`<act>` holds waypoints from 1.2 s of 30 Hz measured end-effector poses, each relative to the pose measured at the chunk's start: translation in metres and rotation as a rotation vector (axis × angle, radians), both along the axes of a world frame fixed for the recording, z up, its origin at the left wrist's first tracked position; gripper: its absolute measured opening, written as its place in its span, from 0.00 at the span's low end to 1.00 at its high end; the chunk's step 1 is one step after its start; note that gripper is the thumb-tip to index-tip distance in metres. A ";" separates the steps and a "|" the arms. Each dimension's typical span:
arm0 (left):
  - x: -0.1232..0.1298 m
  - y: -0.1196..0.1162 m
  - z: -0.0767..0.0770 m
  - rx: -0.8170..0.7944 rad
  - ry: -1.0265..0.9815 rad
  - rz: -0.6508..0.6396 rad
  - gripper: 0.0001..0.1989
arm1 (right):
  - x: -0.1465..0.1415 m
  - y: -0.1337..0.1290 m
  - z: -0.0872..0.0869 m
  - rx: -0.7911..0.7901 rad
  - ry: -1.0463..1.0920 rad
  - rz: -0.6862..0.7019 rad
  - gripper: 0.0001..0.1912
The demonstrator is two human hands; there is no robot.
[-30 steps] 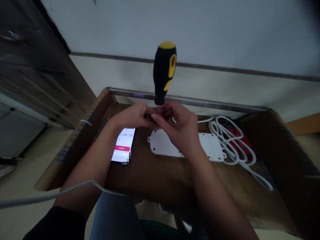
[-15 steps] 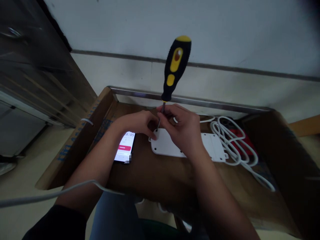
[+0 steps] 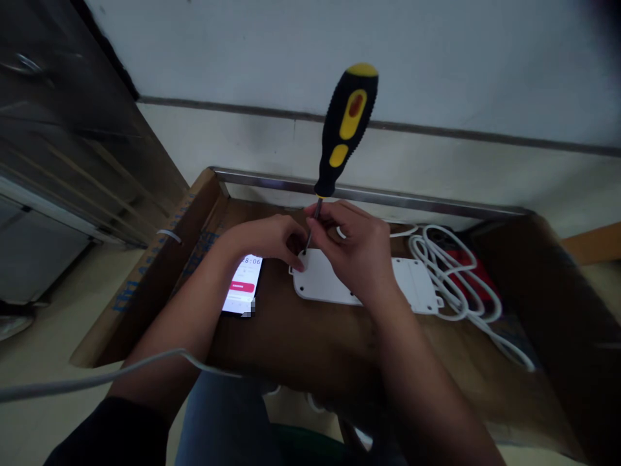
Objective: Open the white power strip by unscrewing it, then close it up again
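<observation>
The right hand (image 3: 356, 243) pinches the screwdriver (image 3: 347, 129) by its shaft, tip at one corner of the white casing (image 3: 330, 281) flat on cardboard (image 3: 291, 343); the left hand (image 3: 276, 236) curls there, grip unclear; apparently screw alignment, calling next for straightening, then turning.

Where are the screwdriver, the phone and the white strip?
Screwdriver (image 3: 337, 152): head view, on its handle.
Phone (image 3: 241, 286): head view, on its lit screen.
White strip (image 3: 324, 279): head view, on its left part.
</observation>
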State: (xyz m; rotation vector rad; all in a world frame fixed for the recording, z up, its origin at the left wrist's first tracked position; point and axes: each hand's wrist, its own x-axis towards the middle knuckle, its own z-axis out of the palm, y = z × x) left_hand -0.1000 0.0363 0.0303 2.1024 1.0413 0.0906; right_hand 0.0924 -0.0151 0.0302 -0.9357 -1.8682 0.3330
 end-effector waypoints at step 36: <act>-0.005 0.000 0.007 -0.014 -0.108 -0.023 0.11 | 0.003 0.003 0.000 -0.010 -0.012 0.026 0.07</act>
